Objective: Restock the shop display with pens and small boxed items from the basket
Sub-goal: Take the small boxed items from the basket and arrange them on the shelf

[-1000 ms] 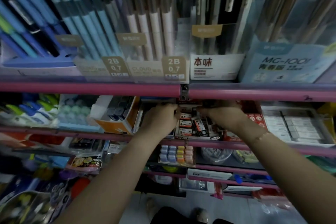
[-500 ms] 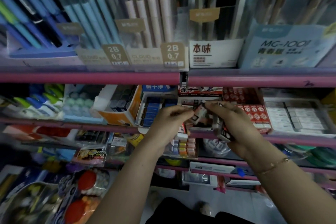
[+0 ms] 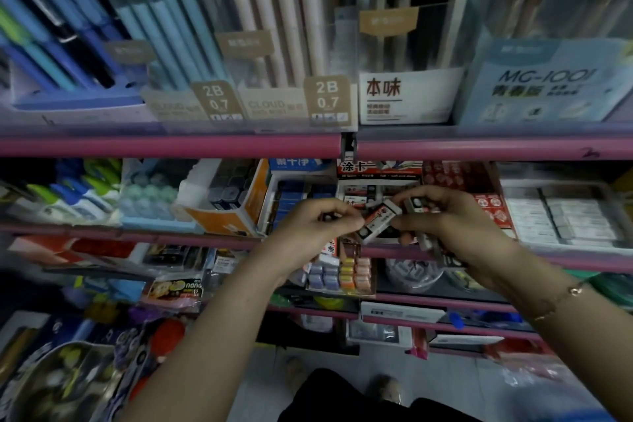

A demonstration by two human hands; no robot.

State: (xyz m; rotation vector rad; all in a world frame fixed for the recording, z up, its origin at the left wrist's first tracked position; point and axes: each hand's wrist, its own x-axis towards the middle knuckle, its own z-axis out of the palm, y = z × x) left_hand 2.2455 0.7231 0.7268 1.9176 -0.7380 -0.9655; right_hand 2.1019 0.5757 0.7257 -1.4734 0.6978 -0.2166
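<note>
A small red, black and white boxed eraser point(image 3: 378, 220) is held between both hands in front of the middle shelf. My left hand point(image 3: 317, 224) pinches its lower left end. My right hand point(image 3: 448, 219) holds its other end and also grips several more of the same small boxes point(image 3: 426, 240) in its palm. Behind them stands the open red-and-white display box point(image 3: 373, 178) with matching erasers inside. Pens and mechanical pencils point(image 3: 267, 20) fill the clear holders on the top shelf. No basket is in view.
Pink shelf rails point(image 3: 171, 144) run across at several heights. A blue eraser tray point(image 3: 291, 199) and an orange box point(image 3: 236, 212) sit left of the display box; red packs point(image 3: 493, 212) and a white eraser tray point(image 3: 575, 216) sit right. Lower shelves hold small goods.
Both hands have drawn back out of the display box toward me, and now hold a single eraser box between them. The view has tilted down slightly.
</note>
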